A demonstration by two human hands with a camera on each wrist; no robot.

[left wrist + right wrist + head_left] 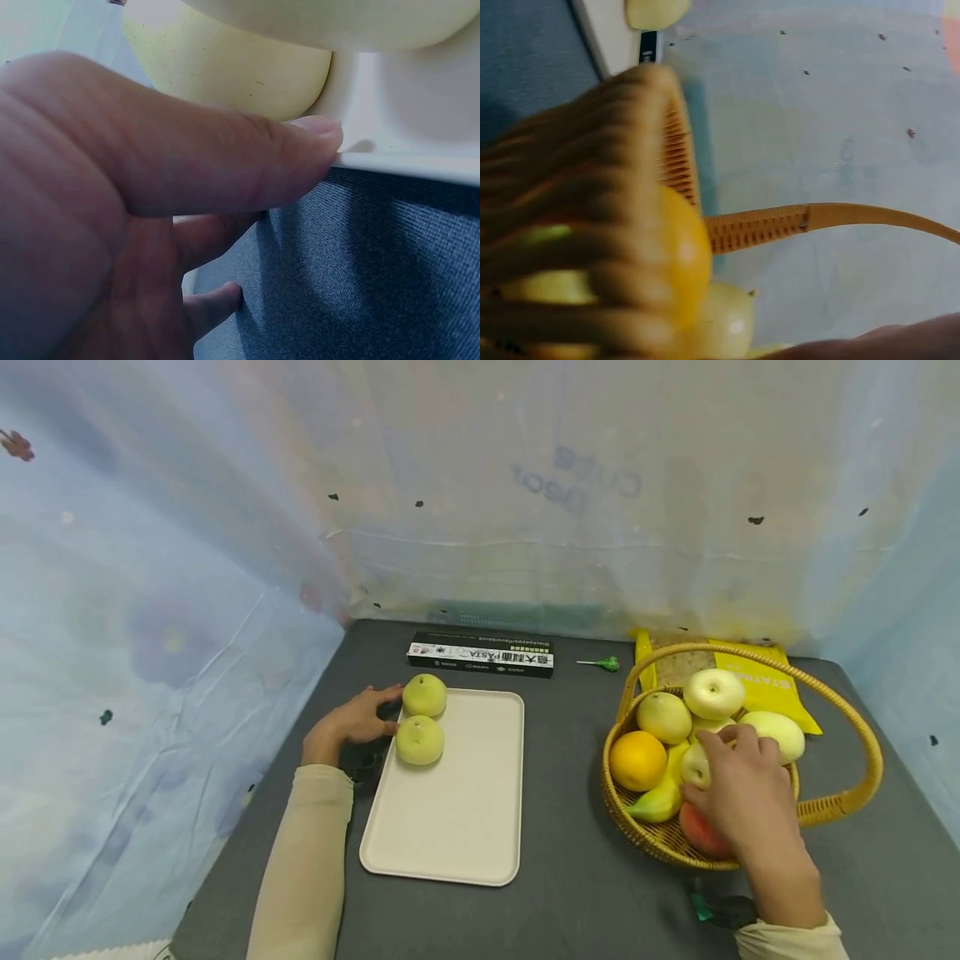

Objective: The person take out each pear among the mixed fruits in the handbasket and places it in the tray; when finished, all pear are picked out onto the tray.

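At four o'clock in the head view, the right hand (750, 789) is curling its fingers round one pale green fruit (694, 767), partly hiding it and one red fruit (700, 829) inside one basket (667, 837). The right wrist view is cropping that grip. At eight o'clock, the left hand (356, 717), fingers relaxed, is resting beside two yellow-green fruits (420, 742) on one tray (465, 818).

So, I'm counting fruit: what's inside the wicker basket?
An orange, a banana, a red fruit and several pale-green fruits; whatever lies beneath them or the right hand is hidden.
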